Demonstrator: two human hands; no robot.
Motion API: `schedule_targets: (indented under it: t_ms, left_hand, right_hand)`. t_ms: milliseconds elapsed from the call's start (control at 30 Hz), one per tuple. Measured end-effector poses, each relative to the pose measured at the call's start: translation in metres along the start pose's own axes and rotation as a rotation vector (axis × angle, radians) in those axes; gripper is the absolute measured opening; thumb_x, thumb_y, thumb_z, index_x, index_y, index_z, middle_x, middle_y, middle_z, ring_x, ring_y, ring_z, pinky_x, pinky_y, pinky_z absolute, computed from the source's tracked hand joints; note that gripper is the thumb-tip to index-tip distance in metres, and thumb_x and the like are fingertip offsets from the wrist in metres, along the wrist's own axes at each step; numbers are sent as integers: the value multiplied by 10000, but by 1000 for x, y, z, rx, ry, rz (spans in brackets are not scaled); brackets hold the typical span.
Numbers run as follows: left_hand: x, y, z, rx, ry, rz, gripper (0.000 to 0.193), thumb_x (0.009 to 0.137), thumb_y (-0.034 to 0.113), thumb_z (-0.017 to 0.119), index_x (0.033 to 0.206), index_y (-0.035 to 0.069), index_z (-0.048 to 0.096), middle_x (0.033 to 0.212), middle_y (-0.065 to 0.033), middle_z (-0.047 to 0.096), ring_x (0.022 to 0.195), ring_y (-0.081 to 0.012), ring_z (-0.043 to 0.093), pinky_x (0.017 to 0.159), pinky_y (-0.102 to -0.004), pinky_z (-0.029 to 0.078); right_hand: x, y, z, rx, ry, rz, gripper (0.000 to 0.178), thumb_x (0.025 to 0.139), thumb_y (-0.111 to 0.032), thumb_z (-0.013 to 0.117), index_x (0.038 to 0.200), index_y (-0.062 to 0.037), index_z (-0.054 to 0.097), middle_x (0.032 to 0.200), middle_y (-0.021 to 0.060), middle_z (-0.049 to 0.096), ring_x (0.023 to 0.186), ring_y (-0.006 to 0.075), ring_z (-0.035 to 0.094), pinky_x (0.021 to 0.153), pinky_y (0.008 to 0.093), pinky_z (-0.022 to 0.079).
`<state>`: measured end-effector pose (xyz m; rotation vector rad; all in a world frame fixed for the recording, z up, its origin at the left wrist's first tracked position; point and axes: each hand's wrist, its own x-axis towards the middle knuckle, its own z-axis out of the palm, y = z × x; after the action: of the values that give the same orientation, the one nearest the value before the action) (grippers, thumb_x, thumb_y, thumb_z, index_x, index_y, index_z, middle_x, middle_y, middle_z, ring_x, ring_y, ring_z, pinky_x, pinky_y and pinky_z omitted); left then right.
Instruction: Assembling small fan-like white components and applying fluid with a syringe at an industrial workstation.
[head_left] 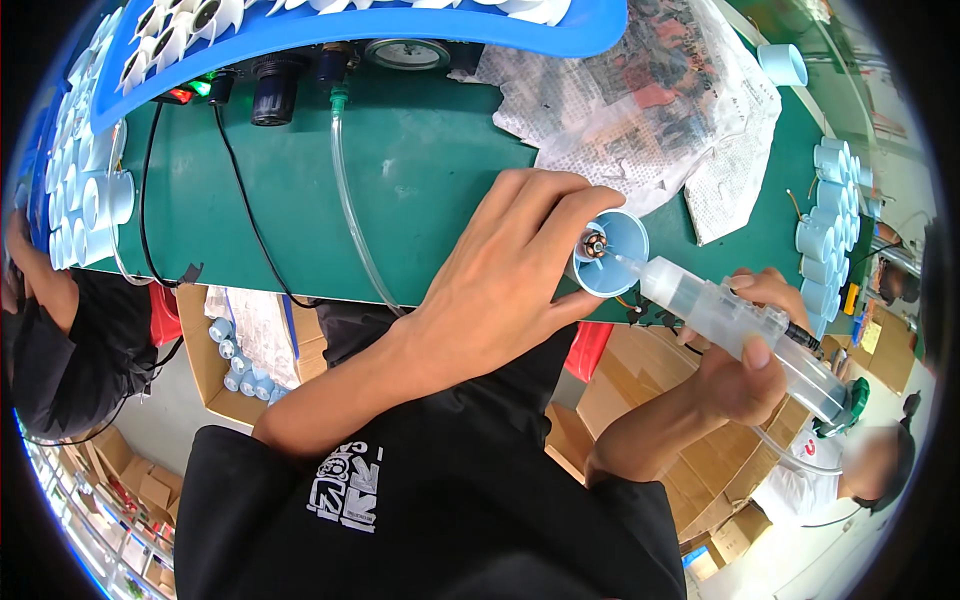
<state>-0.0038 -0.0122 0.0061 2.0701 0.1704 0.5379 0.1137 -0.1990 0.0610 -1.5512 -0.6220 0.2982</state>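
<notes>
My left hand (500,265) is closed round a light blue plastic cup-shaped housing (627,240) at the front edge of the green table, its open end facing up and toward me. Inside the cup sits a small round metal motor end (595,244). In my right hand (745,375) is a translucent dispensing syringe (700,300) with a green cap (856,402) at its rear. The syringe's thin tip reaches into the cup beside the motor end; whether it touches is too small to tell.
Crumpled printed paper under plastic film (640,110) covers the table's far right. Light blue housings (825,235) stand in stacks at the right and far left. A blue tray (400,30) holds white fan blades above a dispenser with a gauge (407,54). Clear tubing (350,190) crosses the table.
</notes>
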Motion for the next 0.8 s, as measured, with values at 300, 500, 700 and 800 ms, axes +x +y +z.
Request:
schedule_targets:
  t_ms: [300,500,700,800]
  left_hand:
    - [-1,-1,2,-24,21,-24,638,614,45,808,1203,72,565,1149,-103,545,1068,-314,517,904,-400,443]
    - [-1,-2,2,-25,22,-31,641,613,56,813,1205,75,567,1145,-101,548,1071,-312,516,907,-399,440]
    - [1,0,0,5,-3,-3,615,640,62,795,1201,52,543,1131,-115,532,1045,-316,510,894,-398,444]
    - [1,0,-1,29,-21,19,592,668,67,779,1197,28,518,1117,-132,516,1023,-322,502,880,-399,447]
  right_hand:
    - [2,9,-9,-103,-49,-151,536,737,-315,635,979,158,559,787,153,458,561,252,538,365,312,490]
    - [2,7,-8,-119,-80,-129,548,741,-318,630,988,164,552,796,156,457,577,261,544,372,319,499]
    - [1,6,-6,-94,-48,-126,553,740,-321,630,987,167,549,788,155,453,557,258,545,382,320,501]
    - [2,1,2,-37,11,-50,505,672,-315,639,912,128,606,762,208,611,594,157,464,477,266,350]
